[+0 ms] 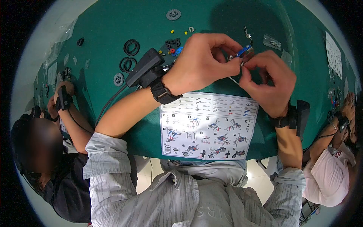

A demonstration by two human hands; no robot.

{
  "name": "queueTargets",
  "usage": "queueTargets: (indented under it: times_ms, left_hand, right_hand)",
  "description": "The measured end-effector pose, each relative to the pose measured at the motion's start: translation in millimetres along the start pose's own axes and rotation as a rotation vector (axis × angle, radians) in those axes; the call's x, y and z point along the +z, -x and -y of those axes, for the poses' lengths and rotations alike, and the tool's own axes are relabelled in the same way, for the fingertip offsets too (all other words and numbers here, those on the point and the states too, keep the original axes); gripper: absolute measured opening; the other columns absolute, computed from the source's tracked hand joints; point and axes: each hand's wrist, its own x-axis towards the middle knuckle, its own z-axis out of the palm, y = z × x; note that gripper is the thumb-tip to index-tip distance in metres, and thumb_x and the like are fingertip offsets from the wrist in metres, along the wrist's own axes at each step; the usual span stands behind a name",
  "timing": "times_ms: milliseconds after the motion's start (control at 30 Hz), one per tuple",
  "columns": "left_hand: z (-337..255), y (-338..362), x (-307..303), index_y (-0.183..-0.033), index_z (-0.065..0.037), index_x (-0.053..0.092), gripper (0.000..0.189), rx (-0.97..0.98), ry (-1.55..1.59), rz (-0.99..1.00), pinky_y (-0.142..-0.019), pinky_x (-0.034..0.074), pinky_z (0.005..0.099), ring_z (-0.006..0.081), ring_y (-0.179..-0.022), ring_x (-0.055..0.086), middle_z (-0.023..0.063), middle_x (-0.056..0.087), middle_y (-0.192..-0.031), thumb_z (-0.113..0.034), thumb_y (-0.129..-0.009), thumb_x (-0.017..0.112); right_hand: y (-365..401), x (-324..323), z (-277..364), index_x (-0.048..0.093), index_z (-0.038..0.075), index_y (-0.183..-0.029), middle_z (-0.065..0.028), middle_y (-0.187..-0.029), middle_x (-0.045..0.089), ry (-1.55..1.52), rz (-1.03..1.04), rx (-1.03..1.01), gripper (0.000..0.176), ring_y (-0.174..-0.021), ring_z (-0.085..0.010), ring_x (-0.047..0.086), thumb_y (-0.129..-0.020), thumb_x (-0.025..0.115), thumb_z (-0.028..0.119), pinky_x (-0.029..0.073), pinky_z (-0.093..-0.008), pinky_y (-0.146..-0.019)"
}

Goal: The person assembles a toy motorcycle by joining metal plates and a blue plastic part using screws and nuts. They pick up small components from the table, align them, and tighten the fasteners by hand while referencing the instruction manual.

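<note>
My left hand (210,58) pinches a small model part (244,50) with a blue strip and metal pieces between thumb and fingers. Thumb and forefinger of my right hand (270,81) are pressed together right at the same part, close to the left thumb tip. What the right fingers grip is too small to make out. A thin pale rod (234,80) shows between the two hands, partly hidden by the right one. Just beyond the hands, a thin bent metal piece (247,34) appears above the blue strip. Below them lies a printed instruction sheet (208,125) with step pictures.
Black rubber rings (131,47), a grey wheel (118,79) and several small black pieces (173,42) lie left of my hands. Another grey wheel (173,14) is farther back. A small plastic bag (272,42) rests at right. People work on both sides.
</note>
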Motion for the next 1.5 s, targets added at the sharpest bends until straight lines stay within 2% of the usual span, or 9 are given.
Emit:
queueTargets:
  times_ms: [100,200,500,833,1000,1200,1300,1400,1500]
  left_hand:
    - [1.0,-0.3,-0.2,-0.112,0.003,0.070,0.026,0.006,0.005,0.001,-0.064,0.049,0.0182,0.0024,-0.077,0.062,0.0025,0.071,-0.091,-0.006,-0.088,0.073]
    - [2.3,-0.4,0.5,-0.112,0.003,0.070,0.027,0.009,0.012,-0.003,-0.065,0.050,0.0180,0.0025,-0.077,0.062,0.0034,0.072,-0.092,-0.006,-0.087,0.073]
    - [0.7,-0.1,1.8,-0.110,0.001,0.071,0.026,0.004,0.001,-0.024,-0.063,0.049,0.0174,0.0023,-0.075,0.062,0.0042,0.072,-0.092,-0.007,-0.086,0.074]
    - [-0.2,-1.3,1.2,-0.110,0.002,0.071,0.023,-0.026,0.036,-0.016,-0.060,0.046,0.0173,0.0003,-0.072,0.059,-0.0004,0.070,-0.083,-0.006,-0.088,0.073]
    - [-1.7,-1.5,-0.1,-0.111,0.002,0.070,0.023,-0.038,0.017,-0.012,-0.061,0.047,0.0177,0.0013,-0.073,0.060,0.0000,0.070,-0.085,-0.006,-0.089,0.072]
    - [-2.0,-1.6,0.0,-0.110,0.003,0.070,0.022,-0.070,0.048,0.001,-0.063,0.048,0.0183,0.0018,-0.073,0.060,0.0013,0.070,-0.088,-0.005,-0.090,0.071]
    - [-3.0,-1.3,-0.2,-0.110,0.003,0.070,0.021,-0.063,0.049,0.001,-0.064,0.048,0.0182,0.0016,-0.075,0.060,0.0014,0.071,-0.089,-0.005,-0.090,0.071]
    - [-2.4,-1.8,-0.8,-0.110,0.002,0.070,0.021,-0.057,0.050,-0.003,-0.064,0.048,0.0180,0.0015,-0.075,0.059,0.0015,0.071,-0.089,-0.005,-0.091,0.070]
    - [0.9,-2.2,0.8,-0.111,0.002,0.069,0.021,-0.051,0.070,-0.025,-0.063,0.047,0.0180,0.0017,-0.075,0.059,0.0018,0.071,-0.089,-0.004,-0.091,0.070]
  right_hand:
    - [-0.8,0.3,-0.2,0.066,0.005,-0.082,-0.0065,-0.079,0.066,0.035,-0.007,-0.080,0.021,-0.062,-0.0184,0.063,-0.067,0.078,-0.002,0.048,-0.0283,-0.051]
    - [-0.1,0.9,0.0,0.065,0.005,-0.082,-0.0068,-0.079,0.065,0.044,-0.012,-0.078,0.020,-0.065,-0.0200,0.065,-0.067,0.078,-0.002,0.049,-0.0296,-0.053]
    - [0.5,1.2,0.4,0.065,0.005,-0.080,-0.0035,-0.077,0.064,0.001,-0.002,0.002,0.019,-0.053,-0.0101,0.052,-0.067,0.078,-0.001,0.038,-0.0242,-0.046]
    - [0.1,1.0,0.0,0.065,0.005,-0.079,-0.0016,-0.076,0.063,-0.079,0.019,0.105,0.016,-0.052,-0.0069,0.048,-0.069,0.077,0.000,0.035,-0.0221,-0.046]
    - [-0.3,-0.2,-0.6,0.065,0.006,-0.078,-0.0001,-0.075,0.062,-0.170,0.039,0.185,0.016,-0.051,-0.0053,0.045,-0.070,0.077,0.001,0.033,-0.0217,-0.046]
    - [-0.5,-0.2,2.2,0.065,0.006,-0.083,-0.0011,-0.079,0.063,-0.144,0.039,0.220,0.018,-0.054,-0.0066,0.048,-0.070,0.078,0.002,0.036,-0.0220,-0.048]
    - [-0.8,0.8,5.5,0.066,0.006,-0.085,-0.0027,-0.081,0.064,-0.117,0.000,0.185,0.019,-0.056,-0.0097,0.051,-0.070,0.078,0.001,0.039,-0.0235,-0.048]
    - [0.0,-0.5,7.4,0.068,0.006,-0.087,-0.0056,-0.083,0.066,-0.070,0.002,0.146,0.021,-0.060,-0.0156,0.059,-0.070,0.078,0.000,0.045,-0.0264,-0.051]
    - [0.4,2.2,1.7,0.070,0.005,-0.090,-0.0079,-0.085,0.067,-0.013,-0.055,-0.018,0.023,-0.068,-0.0210,0.066,-0.070,0.078,-0.002,0.052,-0.0295,-0.056]
